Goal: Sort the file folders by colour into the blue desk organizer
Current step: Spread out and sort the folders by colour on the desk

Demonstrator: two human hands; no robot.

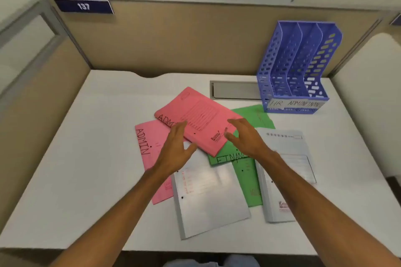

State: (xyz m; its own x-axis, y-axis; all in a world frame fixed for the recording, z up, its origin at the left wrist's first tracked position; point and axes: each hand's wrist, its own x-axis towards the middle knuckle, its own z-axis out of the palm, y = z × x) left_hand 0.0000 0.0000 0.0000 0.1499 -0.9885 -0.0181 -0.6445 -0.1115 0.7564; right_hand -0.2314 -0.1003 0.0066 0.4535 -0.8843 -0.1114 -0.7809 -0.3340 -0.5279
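A pile of folders lies on the white desk (86, 158). On top is a pink folder (199, 117) marked ADMIN, and a second pink ADMIN folder (149, 149) lies under it to the left. A green folder (245, 169) sits beneath, flanked by a white folder (210, 197) in front and another white folder (288, 171) to the right. My left hand (176, 149) and my right hand (245, 136) hover with relaxed fingers over the near edge of the top pink folder, holding nothing. The blue desk organizer (297, 67) stands empty at the back right, with a handwritten label strip.
Beige cubicle partitions (173, 39) wall the desk at the back and left, with a plate numbered 137. A grey cable hatch (234, 90) is set into the desk left of the organizer. A chair back (373, 93) stands at the right edge.
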